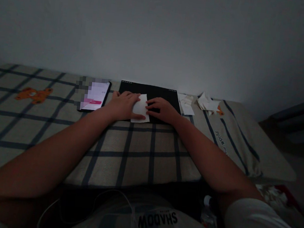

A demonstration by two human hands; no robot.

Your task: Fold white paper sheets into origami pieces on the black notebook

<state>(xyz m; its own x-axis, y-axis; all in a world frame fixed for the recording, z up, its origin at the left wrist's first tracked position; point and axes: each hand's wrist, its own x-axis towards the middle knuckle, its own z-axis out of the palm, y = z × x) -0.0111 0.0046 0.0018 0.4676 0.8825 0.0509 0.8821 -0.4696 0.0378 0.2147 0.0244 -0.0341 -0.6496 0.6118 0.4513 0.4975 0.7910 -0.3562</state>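
Observation:
A small white piece of paper (141, 108) lies on a black sheet or pad (150, 89) with small holes along its far edge. My left hand (124, 105) rests on the paper's left side, fingers stretched out and thumb along the near edge. From the right, my right hand (164, 110) touches the paper's right edge with its fingertips, its fingers apart. Just left of the pad lies a phone (96, 96) with a lit screen, partly blurred out.
A checked cloth (143, 145) covers the table against a grey wall. To the right lie white paper pieces (187, 103) and a crumpled paper heap (206, 103). A plastic bottle (208, 214) stands below the table edge. A white cable (129, 203) hangs across my shirt.

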